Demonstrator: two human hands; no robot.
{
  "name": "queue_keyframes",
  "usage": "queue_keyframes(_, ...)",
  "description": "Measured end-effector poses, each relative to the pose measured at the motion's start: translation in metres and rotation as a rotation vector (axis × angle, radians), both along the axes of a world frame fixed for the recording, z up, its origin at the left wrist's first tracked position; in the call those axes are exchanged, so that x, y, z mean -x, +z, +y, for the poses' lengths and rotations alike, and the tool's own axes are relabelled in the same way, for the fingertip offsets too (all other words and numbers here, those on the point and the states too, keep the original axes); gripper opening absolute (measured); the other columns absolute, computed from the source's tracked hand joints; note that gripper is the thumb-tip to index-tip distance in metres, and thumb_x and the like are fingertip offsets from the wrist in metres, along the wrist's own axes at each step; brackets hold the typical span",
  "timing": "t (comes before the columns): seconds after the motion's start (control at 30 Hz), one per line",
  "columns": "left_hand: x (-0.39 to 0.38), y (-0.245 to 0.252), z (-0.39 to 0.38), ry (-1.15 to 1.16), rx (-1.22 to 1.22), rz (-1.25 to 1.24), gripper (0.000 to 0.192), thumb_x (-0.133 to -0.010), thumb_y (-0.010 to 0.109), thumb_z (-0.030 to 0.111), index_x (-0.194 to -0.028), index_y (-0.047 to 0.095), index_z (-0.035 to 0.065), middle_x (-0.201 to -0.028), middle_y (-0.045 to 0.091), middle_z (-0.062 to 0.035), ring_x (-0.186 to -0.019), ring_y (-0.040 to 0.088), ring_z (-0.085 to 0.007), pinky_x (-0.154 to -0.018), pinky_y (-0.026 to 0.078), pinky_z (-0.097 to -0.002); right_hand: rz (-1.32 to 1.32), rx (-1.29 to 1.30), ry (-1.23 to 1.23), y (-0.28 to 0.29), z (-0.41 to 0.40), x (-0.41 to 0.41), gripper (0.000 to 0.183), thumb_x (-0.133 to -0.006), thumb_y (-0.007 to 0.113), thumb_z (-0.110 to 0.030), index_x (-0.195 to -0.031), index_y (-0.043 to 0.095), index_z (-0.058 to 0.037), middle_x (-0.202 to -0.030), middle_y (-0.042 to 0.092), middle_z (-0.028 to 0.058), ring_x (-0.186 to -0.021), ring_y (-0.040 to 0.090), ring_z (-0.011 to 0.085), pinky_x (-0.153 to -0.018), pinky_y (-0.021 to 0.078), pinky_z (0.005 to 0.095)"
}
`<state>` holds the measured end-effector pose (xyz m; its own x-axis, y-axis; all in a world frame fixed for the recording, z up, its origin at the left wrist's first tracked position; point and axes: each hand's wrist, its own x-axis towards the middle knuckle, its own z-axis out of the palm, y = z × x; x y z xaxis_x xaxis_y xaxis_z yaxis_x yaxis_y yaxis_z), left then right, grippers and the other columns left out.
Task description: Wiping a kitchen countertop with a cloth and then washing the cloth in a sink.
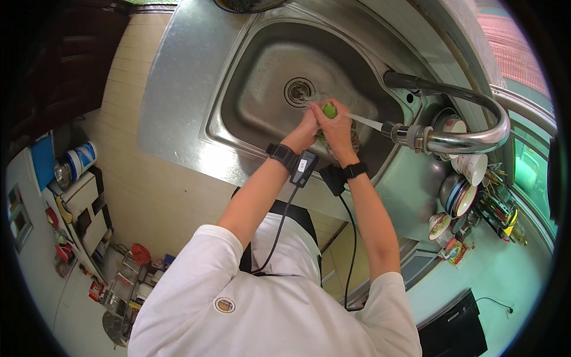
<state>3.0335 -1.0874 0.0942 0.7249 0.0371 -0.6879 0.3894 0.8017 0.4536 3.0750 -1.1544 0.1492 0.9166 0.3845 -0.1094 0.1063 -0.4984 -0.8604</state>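
Observation:
Water runs from the steel faucet (406, 134) onto my hands above the stainless steel sink basin (267, 76). My right hand (340, 129) is curled round a green vegetable (329, 110), whose kind I cannot tell. Close against it on the left, my left hand (308, 129) is wet, its fingertips near the vegetable; what it grips is hidden. Below and between the hands lies something pale and greenish, partly covered by my right hand and wrist. The drain (299, 92) is just up and left of the hands. Both wrists wear black straps with cabled devices.
Stacked bowls (461, 198) and a holder of utensils (499, 209) stand right of the sink. A steel counter (187, 89) extends left. The rim of a round pan (250, 5) shows at the top. The faucet's curved neck arches over the basin's right edge.

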Motion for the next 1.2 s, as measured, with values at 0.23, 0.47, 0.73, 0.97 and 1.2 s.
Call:
queue_keyframes(0.23, 0.0, -0.031, -0.022, -0.211, -0.5, 0.088, 0.056, -0.093, 0.039, 0.054, -0.106, 0.059, 0.0033, -0.103, 0.064, -0.0091, -0.097, 0.059, -0.0231, -0.082, 0.044, -0.0366, -0.017, 0.046, -0.033, -0.005, -0.004, -0.006, 0.032, -0.083, 0.065, -0.027, -0.072, 0.057, 0.0024, -0.061, 0.052, 0.0193, -0.053, 0.045, 0.0316, -0.053, 0.0383, 0.0398)
queue_keyframes(0.47, 0.002, -0.048, -0.032, -0.18, -1.074, -0.141, 0.042, -0.093, 0.04, 0.036, -0.086, 0.057, -0.0019, -0.073, 0.057, -0.0297, -0.072, 0.054, -0.0498, -0.063, 0.042, -0.0535, -0.017, 0.049, -0.122, -0.013, -0.012, -0.006, 0.036, -0.087, 0.061, -0.025, -0.066, 0.053, 0.0031, -0.056, 0.049, 0.0172, -0.051, 0.039, 0.0288, -0.052, 0.0373, 0.0381)
queue_keyframes(0.73, -0.007, -0.019, -0.007, -0.115, -0.276, 0.098, 0.033, -0.089, 0.044, 0.03, -0.099, 0.057, 0.0012, -0.083, 0.062, -0.0153, -0.08, 0.06, -0.029, -0.072, 0.046, -0.0418, 0.184, -0.128, -0.165, 0.015, -0.019, -0.01, 0.031, -0.089, 0.062, -0.028, -0.089, 0.058, 0.0021, -0.078, 0.056, 0.0074, -0.072, 0.045, 0.0131, -0.066, 0.0399, 0.0271)
queue_keyframes(0.97, 0.017, 0.028, 0.02, -0.047, 0.2, -0.125, 0.031, -0.085, 0.047, 0.026, -0.109, 0.054, 0.0098, -0.103, 0.058, -0.0025, -0.094, 0.055, -0.0159, -0.078, 0.045, -0.0346, -0.414, 0.287, 0.062, -0.002, -0.058, -0.014, 0.041, -0.085, 0.064, -0.026, -0.114, 0.057, 0.0013, -0.103, 0.062, 0.0192, -0.091, 0.06, 0.0348, -0.081, 0.0468, 0.0376)
queue_keyframes(1.2, 0.024, 0.018, 0.032, -0.134, 0.152, -0.311, 0.04, -0.084, 0.045, 0.015, -0.123, 0.048, 0.0064, -0.12, 0.053, -0.0044, -0.111, 0.05, -0.0163, -0.095, 0.04, -0.0356, -0.11, 0.153, 0.374, 0.029, -0.037, -0.01, 0.054, -0.073, 0.075, -0.024, -0.121, 0.057, -0.0055, -0.107, 0.061, 0.0178, -0.093, 0.059, 0.0361, -0.081, 0.0474, 0.0391)
